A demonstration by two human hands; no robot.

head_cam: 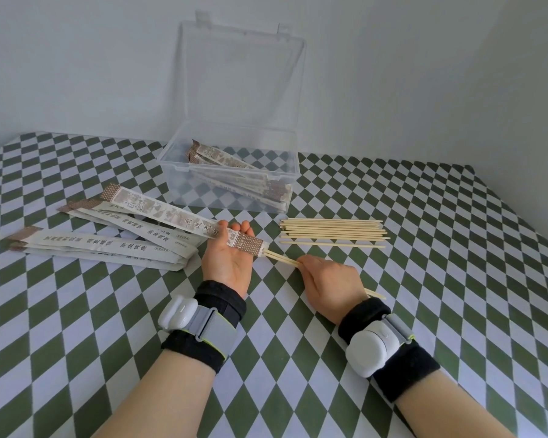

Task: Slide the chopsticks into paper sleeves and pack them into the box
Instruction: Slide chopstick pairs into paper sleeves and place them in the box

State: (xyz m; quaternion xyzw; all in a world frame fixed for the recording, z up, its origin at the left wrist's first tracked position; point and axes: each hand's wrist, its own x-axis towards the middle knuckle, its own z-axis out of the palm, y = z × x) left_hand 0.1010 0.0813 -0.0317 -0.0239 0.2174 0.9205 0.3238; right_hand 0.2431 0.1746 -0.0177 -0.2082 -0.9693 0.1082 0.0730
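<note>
Two forearms reach forward over a green-and-white checked tablecloth (pixel 76 311), each wrist wearing a black band with a white sensor. The right hand (pixel 329 281) is closed around a pair of bamboo chopsticks (pixel 282 260), whose tips enter the end of a printed paper sleeve (pixel 171 214). The left hand (pixel 227 257), palm up, pinches that sleeve near its opening. Empty sleeves (pixel 108 248) lie in a loose pile to the left; bare chopsticks (pixel 332 232) lie stacked to the right. Beyond, an open clear plastic box (pixel 228 188) holds several sleeved pairs (pixel 234 175).
</note>
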